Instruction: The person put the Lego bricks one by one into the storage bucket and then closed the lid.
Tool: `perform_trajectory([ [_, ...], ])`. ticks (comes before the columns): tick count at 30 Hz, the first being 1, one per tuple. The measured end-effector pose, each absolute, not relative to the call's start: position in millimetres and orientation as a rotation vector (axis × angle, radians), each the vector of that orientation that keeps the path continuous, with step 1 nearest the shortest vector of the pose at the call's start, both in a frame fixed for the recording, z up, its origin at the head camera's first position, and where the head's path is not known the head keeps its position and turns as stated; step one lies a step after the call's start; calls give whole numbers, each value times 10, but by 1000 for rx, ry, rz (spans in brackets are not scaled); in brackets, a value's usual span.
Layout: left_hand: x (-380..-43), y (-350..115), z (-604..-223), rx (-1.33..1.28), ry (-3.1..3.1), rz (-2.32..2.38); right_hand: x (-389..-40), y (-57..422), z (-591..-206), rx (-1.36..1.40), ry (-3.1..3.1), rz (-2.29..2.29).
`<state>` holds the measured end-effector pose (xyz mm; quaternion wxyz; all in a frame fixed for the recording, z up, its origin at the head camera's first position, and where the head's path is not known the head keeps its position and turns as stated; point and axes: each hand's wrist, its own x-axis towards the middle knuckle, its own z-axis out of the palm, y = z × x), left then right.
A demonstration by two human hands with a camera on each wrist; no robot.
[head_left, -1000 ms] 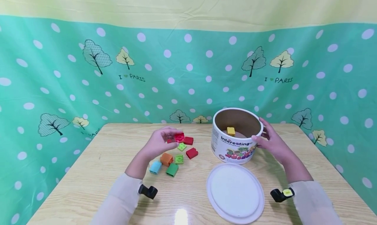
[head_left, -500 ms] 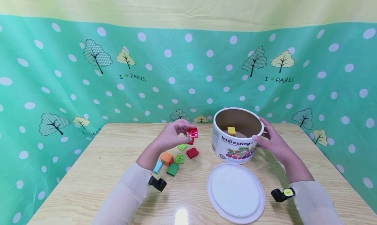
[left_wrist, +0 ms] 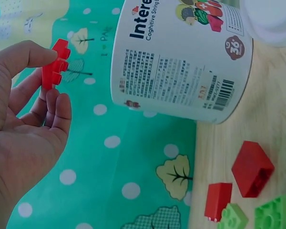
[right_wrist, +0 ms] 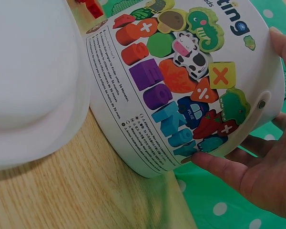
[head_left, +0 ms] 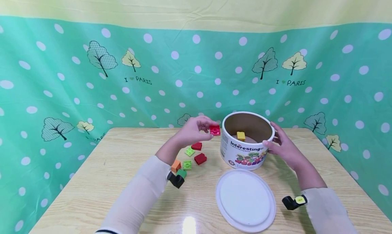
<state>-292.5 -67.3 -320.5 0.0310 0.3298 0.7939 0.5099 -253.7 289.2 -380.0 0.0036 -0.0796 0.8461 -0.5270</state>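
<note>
Left hand [head_left: 195, 130]: grip pinching red block [head_left: 215, 130]; best raised over tub [head_left: 245, 154] before release. Right hand [head_left: 283, 144]: grasping tub; best held steady.

- My left arm [head_left: 137, 193] extends forward, slanting inward, the wrist off the table.
- My left hand [head_left: 193, 130] is raised, thumb and fingers in a pinch, the lower fingers curled.
- My right arm [head_left: 326, 206] also angles forward and inward.
- My right hand [head_left: 283, 146] grips, thumb apart from the fingers; I can't quite tell how far they curl.
</note>
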Motion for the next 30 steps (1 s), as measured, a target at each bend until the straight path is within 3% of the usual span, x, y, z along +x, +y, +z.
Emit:
perform_trajectory([
  [30,-3316,185,-3074,901,2632,1300,-2523,2877,-3814,-258,2648,-1672],
])
